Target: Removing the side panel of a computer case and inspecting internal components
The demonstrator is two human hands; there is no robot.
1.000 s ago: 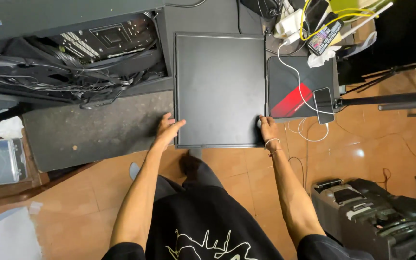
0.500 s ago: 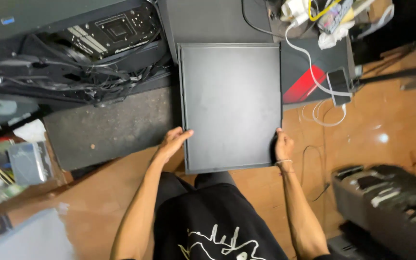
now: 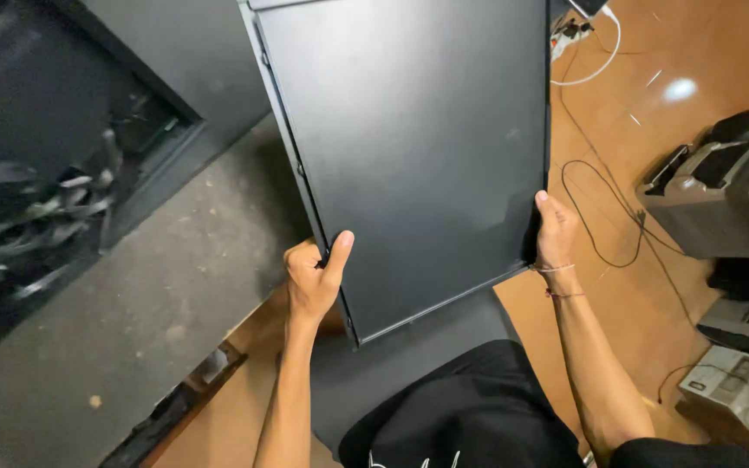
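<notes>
A large flat black metal panel (image 3: pixel 418 147) fills the upper middle of the head view, lifted and tilted toward me. My left hand (image 3: pixel 314 279) grips its lower left edge, thumb lying on the panel's face. On the lower right edge, my right hand (image 3: pixel 555 232) holds it with the fingers wrapped behind; a thin thread band sits on that wrist. My lap in black clothing (image 3: pixel 470 412) shows below the panel.
An open black computer case (image 3: pixel 62 165) with loose cables lies at the left on a grey mat (image 3: pixel 132 329). Black and white cables (image 3: pixel 600 217) trail over the orange tiled floor. Grey office machines (image 3: pixel 721 199) stand at the right, a pale device (image 3: pixel 730 390) below them.
Both hands have lifted the panel off the floor and brought it up toward me. It now tilts and covers the items that lay beside it.
</notes>
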